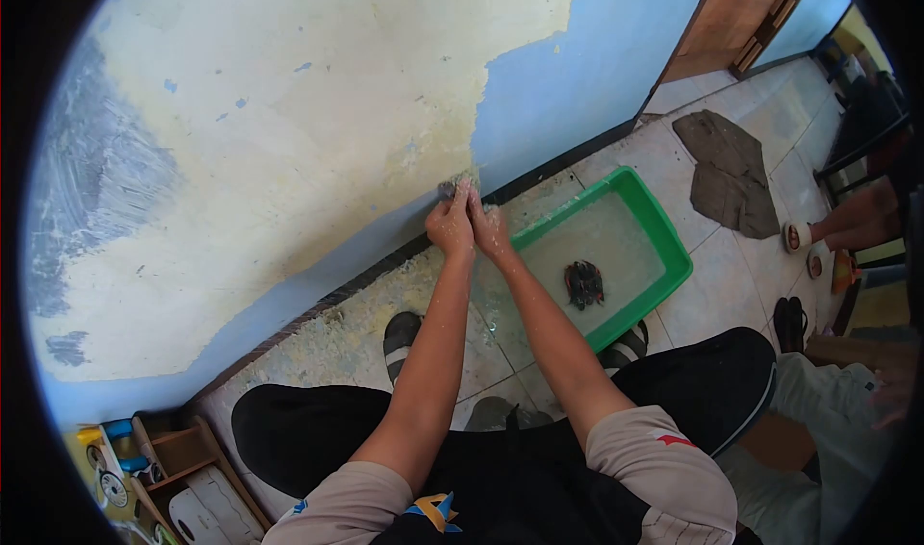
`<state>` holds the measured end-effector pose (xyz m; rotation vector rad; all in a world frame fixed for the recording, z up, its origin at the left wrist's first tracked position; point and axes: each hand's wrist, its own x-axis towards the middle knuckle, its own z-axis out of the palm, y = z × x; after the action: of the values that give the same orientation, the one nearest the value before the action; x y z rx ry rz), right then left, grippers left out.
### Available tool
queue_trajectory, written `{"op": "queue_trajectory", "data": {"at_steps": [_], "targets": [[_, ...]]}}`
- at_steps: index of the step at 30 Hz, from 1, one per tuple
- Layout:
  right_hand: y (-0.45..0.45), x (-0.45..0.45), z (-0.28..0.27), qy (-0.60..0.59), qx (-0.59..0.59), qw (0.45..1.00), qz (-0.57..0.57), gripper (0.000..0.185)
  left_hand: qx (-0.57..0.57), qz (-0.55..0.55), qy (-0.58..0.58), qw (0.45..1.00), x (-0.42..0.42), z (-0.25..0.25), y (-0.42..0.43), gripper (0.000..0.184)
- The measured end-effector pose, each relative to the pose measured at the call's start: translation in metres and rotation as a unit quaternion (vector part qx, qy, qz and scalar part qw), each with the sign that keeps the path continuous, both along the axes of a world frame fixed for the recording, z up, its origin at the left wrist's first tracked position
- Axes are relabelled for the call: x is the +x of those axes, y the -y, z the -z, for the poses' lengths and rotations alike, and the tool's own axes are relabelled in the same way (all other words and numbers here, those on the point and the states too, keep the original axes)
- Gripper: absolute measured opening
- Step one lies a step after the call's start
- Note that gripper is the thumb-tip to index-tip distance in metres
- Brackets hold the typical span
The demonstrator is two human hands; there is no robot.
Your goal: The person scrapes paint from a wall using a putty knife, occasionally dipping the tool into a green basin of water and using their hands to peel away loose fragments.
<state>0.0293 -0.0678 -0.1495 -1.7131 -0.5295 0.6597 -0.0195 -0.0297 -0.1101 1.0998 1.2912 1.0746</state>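
Observation:
Both of my hands are together at the lower wall [318,112], near the edge between bare plaster and blue paint. My left hand [450,226] is closed around something greyish, mostly hidden, whose edge shows above the fingers. Close beside it, my right hand [490,228] is closed too, with pale crumbs on its fingers; what it holds is hard to make out. White specks dot both forearms. Just right of my hands stands a green basin [677,261] with cloudy water, and a dark, red-edged item [583,284] lies in it.
A crumpled brown cloth [729,175] lies on the tiled floor, beyond the basin. Scraped paint bits [337,353] litter the floor along the wall. People's legs [852,220] show at right, black sandals [790,324] nearby. A wooden shelf [183,439] stands lower left.

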Motion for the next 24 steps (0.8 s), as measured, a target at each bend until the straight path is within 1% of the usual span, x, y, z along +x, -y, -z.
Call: {"op": "queue_trajectory", "data": {"at_steps": [1, 2, 5, 7, 8, 9, 11, 12, 14, 15, 17, 18, 20, 21, 23, 24], "targets": [[-0.001, 0.0, 0.003, -0.044, -0.03, 0.999, -0.007, 0.08, 0.011, -0.004, -0.043, 0.999, 0.0, 0.002, -0.002, 0.048], [-0.004, 0.001, 0.007, -0.043, -0.027, 0.999, -0.005, 0.08, 0.014, -0.002, -0.042, 0.999, 0.001, 0.006, -0.006, 0.048], [-0.01, -0.005, -0.003, -0.036, -0.004, 0.999, -0.006, 0.078, 0.027, 0.016, -0.056, 0.998, -0.002, -0.006, -0.01, 0.048], [-0.023, 0.002, -0.004, 0.012, 0.07, 0.997, 0.034, 0.077, 0.09, 0.025, -0.018, 0.995, 0.004, -0.022, -0.016, 0.048], [-0.016, 0.002, -0.034, -0.016, 0.059, 0.998, 0.027, 0.075, 0.068, 0.036, 0.002, 0.997, 0.006, -0.028, -0.018, 0.047], [-0.014, -0.001, -0.03, -0.016, 0.058, 0.998, 0.029, 0.075, 0.067, 0.038, 0.002, 0.997, 0.003, -0.023, -0.016, 0.047], [-0.013, -0.006, -0.027, -0.001, 0.113, 0.993, 0.044, 0.076, 0.065, 0.024, -0.053, 0.996, 0.001, -0.02, -0.014, 0.046], [-0.011, -0.009, -0.017, 0.001, 0.117, 0.992, 0.045, 0.076, 0.069, 0.025, -0.05, 0.996, -0.003, -0.013, -0.012, 0.046], [-0.01, -0.012, 0.009, -0.071, 0.001, 0.997, -0.012, 0.079, 0.01, -0.003, -0.088, 0.996, -0.01, 0.001, -0.007, 0.047], [-0.011, -0.01, 0.006, -0.073, 0.003, 0.997, -0.01, 0.079, 0.012, -0.001, -0.09, 0.996, -0.008, -0.003, -0.008, 0.047], [-0.011, -0.008, 0.007, -0.08, 0.01, 0.996, -0.036, 0.083, 0.028, -0.006, -0.039, 0.999, -0.008, -0.006, -0.006, 0.046], [-0.011, -0.008, 0.006, -0.085, 0.004, 0.996, -0.036, 0.083, 0.021, -0.006, -0.045, 0.999, -0.008, -0.008, -0.006, 0.046], [-0.015, -0.002, -0.007, -0.047, 0.039, 0.998, -0.001, 0.083, -0.002, 0.031, 0.075, 0.997, -0.006, -0.023, -0.011, 0.034], [-0.01, 0.002, -0.023, -0.047, 0.036, 0.998, 0.002, 0.083, -0.005, 0.033, 0.075, 0.997, -0.007, -0.033, -0.01, 0.034], [0.001, 0.016, -0.059, -0.124, -0.003, 0.99, -0.071, 0.079, 0.018, 0.052, 0.108, 0.993, -0.003, -0.053, -0.009, 0.028], [0.007, 0.028, -0.06, -0.12, -0.005, 0.991, -0.066, 0.079, 0.065, 0.033, 0.126, 0.989, 0.004, -0.058, -0.009, 0.034]]}}
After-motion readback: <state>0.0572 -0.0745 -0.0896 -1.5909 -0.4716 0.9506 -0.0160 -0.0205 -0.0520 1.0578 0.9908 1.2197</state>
